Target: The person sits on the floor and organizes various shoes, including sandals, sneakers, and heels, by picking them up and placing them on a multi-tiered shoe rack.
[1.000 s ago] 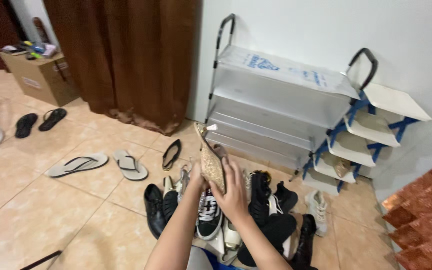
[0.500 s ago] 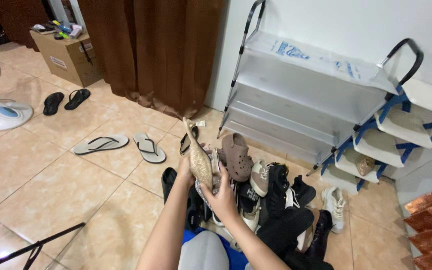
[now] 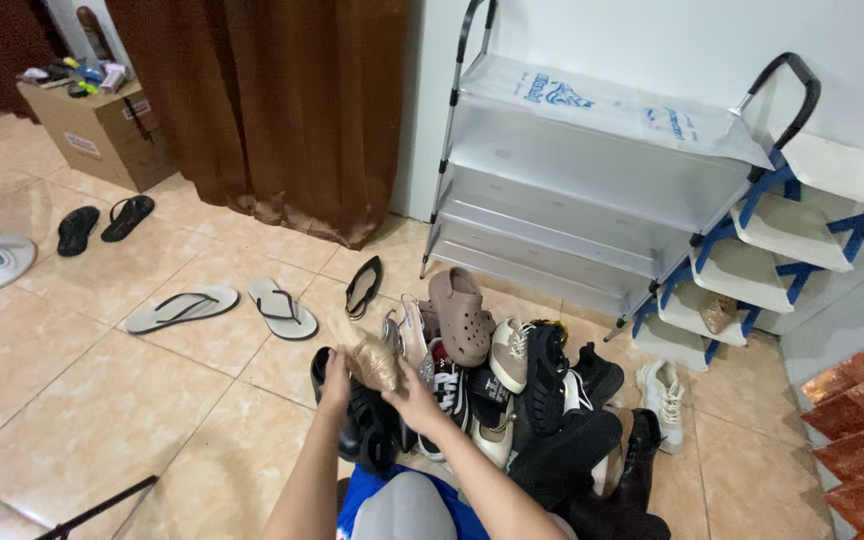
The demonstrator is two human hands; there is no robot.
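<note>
Item: glittery gold shoe [image 3: 374,362], held between left hand [image 3: 335,372] and right hand [image 3: 414,402] (both closed on it), long axis crosswise between them, low over shoe pile [image 3: 512,400]; empty shoe rack [image 3: 592,200] beyond.

Person's own body, seen from the head camera. Left hand [image 3: 335,372] and right hand [image 3: 418,403]: both bare, with no gloves, rings, watch or bracelets visible. Both forearms [image 3: 304,490] are bare up to the lower frame edge, so no sleeves show. Below them, a blue garment [image 3: 364,493] and a grey one [image 3: 407,512] cover the lap; their cut cannot be told.
</note>
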